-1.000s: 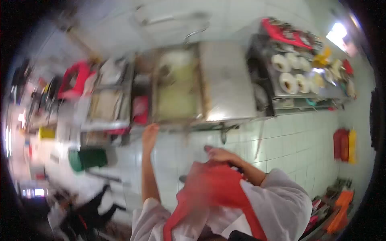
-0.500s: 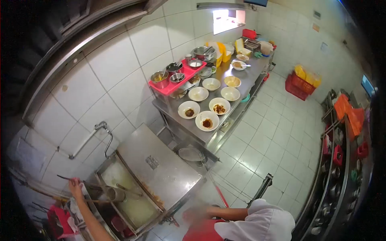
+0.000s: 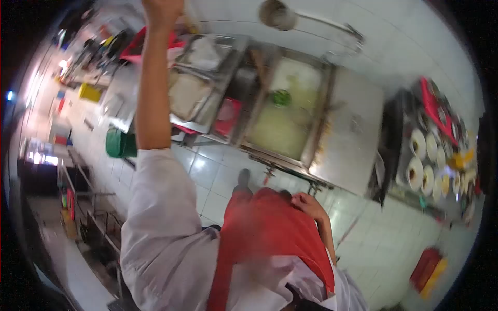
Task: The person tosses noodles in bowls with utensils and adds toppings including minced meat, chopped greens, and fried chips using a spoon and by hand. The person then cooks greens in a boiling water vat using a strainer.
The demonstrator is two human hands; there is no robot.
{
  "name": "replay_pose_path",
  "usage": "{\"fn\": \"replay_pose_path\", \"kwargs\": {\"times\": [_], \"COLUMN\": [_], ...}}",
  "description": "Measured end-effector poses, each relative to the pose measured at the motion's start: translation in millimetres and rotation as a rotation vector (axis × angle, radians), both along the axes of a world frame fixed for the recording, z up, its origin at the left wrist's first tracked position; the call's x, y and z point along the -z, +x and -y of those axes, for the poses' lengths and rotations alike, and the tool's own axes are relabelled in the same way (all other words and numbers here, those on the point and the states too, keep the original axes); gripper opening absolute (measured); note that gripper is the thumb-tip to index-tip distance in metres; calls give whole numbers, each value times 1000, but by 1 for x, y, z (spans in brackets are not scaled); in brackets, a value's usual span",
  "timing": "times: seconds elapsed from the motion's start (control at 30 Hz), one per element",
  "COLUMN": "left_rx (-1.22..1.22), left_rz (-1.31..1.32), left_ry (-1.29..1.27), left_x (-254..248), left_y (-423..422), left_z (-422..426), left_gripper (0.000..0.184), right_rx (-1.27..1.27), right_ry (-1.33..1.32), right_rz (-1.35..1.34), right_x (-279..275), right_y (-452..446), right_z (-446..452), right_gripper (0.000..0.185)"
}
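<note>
My left hand (image 3: 163,11) is raised at the top edge, its fingers mostly cut off, so any hold is hidden. To its right, a round metal pot-like vessel (image 3: 278,15) appears against the wall; whether my hand holds it does not show. My right hand (image 3: 310,205) is low beside my red apron (image 3: 275,223), fingers curled together with no object showing. Between the hands is a steel cooker basin (image 3: 285,116) of cloudy pale liquid, with a bright green clump (image 3: 281,97) in it. A wooden handle (image 3: 258,65) leans at its left rim.
A steel lid (image 3: 355,119) covers the cooker's right side. White bowls (image 3: 415,173), some with dark sauce, stand on the counter at the right. Trays (image 3: 189,96) sit left of the basin. A green bin (image 3: 120,142) and a red crate (image 3: 426,267) are on the floor.
The view has swung left and down. The pot-like vessel that was in the basin now appears above it. A green clump shows in the liquid. The thin dark stick at my left hand is out of sight.
</note>
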State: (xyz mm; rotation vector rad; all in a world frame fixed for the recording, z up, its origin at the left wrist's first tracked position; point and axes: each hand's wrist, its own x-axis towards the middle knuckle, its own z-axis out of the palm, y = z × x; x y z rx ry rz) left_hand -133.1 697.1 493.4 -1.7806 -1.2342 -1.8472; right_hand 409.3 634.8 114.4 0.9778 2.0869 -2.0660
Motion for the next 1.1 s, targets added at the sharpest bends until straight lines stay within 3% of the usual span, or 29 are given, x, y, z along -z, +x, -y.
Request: {"fn": "replay_pose_path", "kwargs": {"times": [0.03, 0.13, 0.17, 0.23, 0.27, 0.33, 0.37, 0.4, 0.43, 0.47, 0.53, 0.57, 0.63, 0.7, 0.93, 1.1], "left_rx": [-151, -417, -425, -155, -450, -698, -1024, -1101, -959, -784, -369, -159, 200, 383, 443, 471], "left_rz": [-1, -18, -12, -6, -110, -308, -379, -893, -889, -875, -831, -797, -732, -688, -596, -582], "left_ry": [-7, 104, 132, 68, 99, 83, -259, -399, -287, -162, 104, 210, 352, 429, 416, 379], "left_x": [-24, -21, -17, -4, 11, 25, 51, 42, 53, 54, 22, 29, 40, 42, 68, 78], "left_y": [36, -5, -31, -95, -122, -167, -252, -270, -277, -253, -87, -2, 171, 251, 224, 213], "left_z": [16, 74, 94, 127, 129, 137, 150, 157, 76, -19, -180, -246, -282, -282, -306, -316], "left_gripper": [10, 6, 6, 15, 13, 9, 15, 22, 22, 23, 23, 24, 24, 25, 28, 30], "right_rx": [25, 121, 152, 160, 126, 162, 80, 33, 208, 141, 108, 98, 200, 344, 366, 412], "right_ry": [-74, -165, -148, -40, 6, 40, 104, 170, 180, 234, 338, 354, 354, 365, 321, 330], "right_rz": [25, 101, 139, 170, 187, 225, 260, 300, 313, 272, 318, 403, 437, 481, 588, 629], "right_x": [4, 0, 16, 17, 10, -21, -30, -39, -43, -40, -15, 5, 15, 1, -54, -31], "right_y": [-14, -62, -73, -103, -117, -146, -155, -157, -160, -160, -156, -152, -153, -158, -170, -176], "right_z": [7, 28, 36, 54, 59, 78, 83, 88, 94, 101, 119, 125, 138, 149, 156, 143], "right_gripper": [33, 32, 32, 30, 30, 30, 31, 31, 31, 31, 29, 27, 27, 28, 33, 34]}}
